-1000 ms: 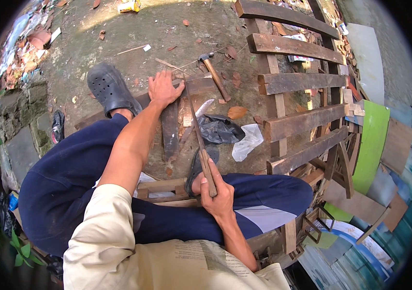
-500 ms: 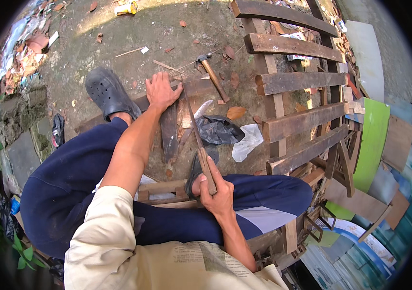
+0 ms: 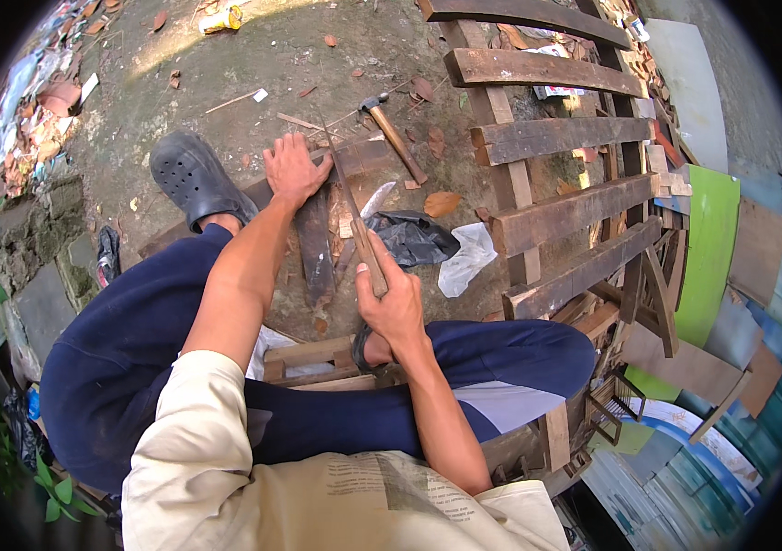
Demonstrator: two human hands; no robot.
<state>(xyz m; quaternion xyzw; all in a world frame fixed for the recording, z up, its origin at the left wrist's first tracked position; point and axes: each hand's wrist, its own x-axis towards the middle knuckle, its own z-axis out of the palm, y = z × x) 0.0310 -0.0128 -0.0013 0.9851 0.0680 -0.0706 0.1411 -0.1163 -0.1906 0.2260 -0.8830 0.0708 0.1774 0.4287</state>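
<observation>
Just in front of the person's bent right leg, in dark blue trousers (image 3: 336,418), the right hand (image 3: 391,298) is closed firmly around the wooden handle of one saw (image 3: 343,188). The saw's narrow blade points away from the body and crosses over a dark board (image 3: 368,156); I cannot tell if the teeth are inside the wood.

On the ground to the right of the saw there are two plastic bags: one black bag (image 3: 412,239), crumpled, and, just beside it, one whitish bag (image 3: 467,262). What they contain, if anything, cannot be seen. To the left of the blade lies one dark plank (image 3: 315,250), its far end near the board.

Farther, the left hand (image 3: 293,173) is open, palm down, and rests on the board, with the thumb beside the blade. To the right of the board lies one hammer (image 3: 394,140). A slatted wooden frame (image 3: 561,136) stands at the right, with five crosspieces visible. Farthest away is one small yellow container (image 3: 220,20); its inside is not visible.
</observation>
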